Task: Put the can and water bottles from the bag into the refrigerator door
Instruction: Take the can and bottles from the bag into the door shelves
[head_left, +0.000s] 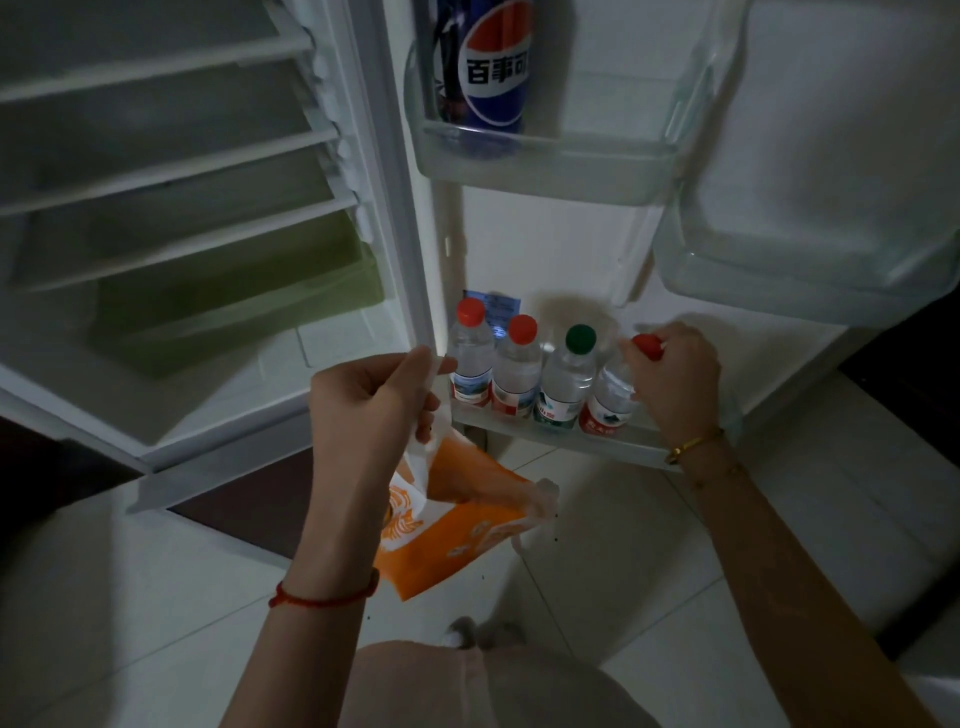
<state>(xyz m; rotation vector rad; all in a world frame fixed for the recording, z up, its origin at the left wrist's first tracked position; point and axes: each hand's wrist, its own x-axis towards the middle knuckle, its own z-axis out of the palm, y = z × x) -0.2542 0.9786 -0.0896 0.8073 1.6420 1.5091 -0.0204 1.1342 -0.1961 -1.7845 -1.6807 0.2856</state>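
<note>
Head view: right hand (672, 376) grips the fourth water bottle (610, 392) by its red cap, seating it in the bottom door shelf (597, 441) beside three others; left hand (371, 400) pinches the orange bag (457, 519) handle, keeping it hanging below that shelf; Pepsi can (491, 73) stands above.

Four upright water bottles (517, 366) fill lowest door shelf (561, 440); can (491, 73) above.

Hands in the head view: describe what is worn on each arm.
Both forearms are bare: no sleeves, no gloves. The left hand has a thin red cord bracelet at its wrist; the right hand has a gold bangle at its wrist.
</note>
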